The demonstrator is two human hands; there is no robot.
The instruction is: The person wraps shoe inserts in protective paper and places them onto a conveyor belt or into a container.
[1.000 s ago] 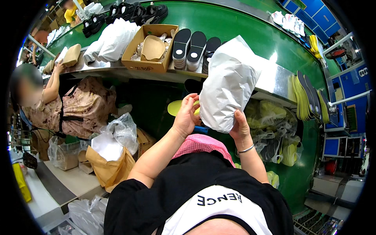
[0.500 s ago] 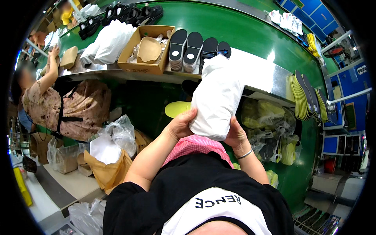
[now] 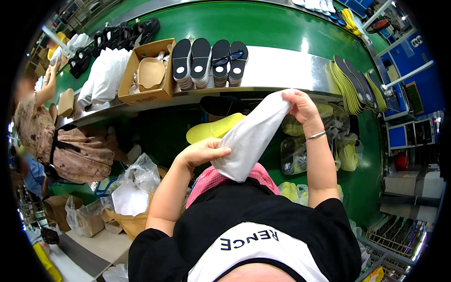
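Observation:
Across my front I hold a long white shoe-shaped piece (image 3: 256, 134), wrapped in a smooth white cover, slanting up to the right. My left hand (image 3: 203, 152) grips its lower, wider end, thumb on top. At the upper, narrower end, my right hand (image 3: 301, 109) pinches the tip between thumb and fingers. What lies inside the cover cannot be seen. Just behind the piece, partly covered by it, a yellow-green insole (image 3: 211, 129) shows below the bench edge.
On the metal bench (image 3: 282, 70) stand stacked black insoles (image 3: 200, 58) with glasses on top, a cardboard box (image 3: 145, 95), white wrapped bundles (image 3: 105, 77) and yellow-edged insoles (image 3: 345, 87). Plastic bags (image 3: 350, 155) hang under it. Another person (image 3: 70, 145) works at the left.
My right hand has risen from the lower end of the white piece to its upper tip. The piece has turned and tilts to the right. The view has shifted right.

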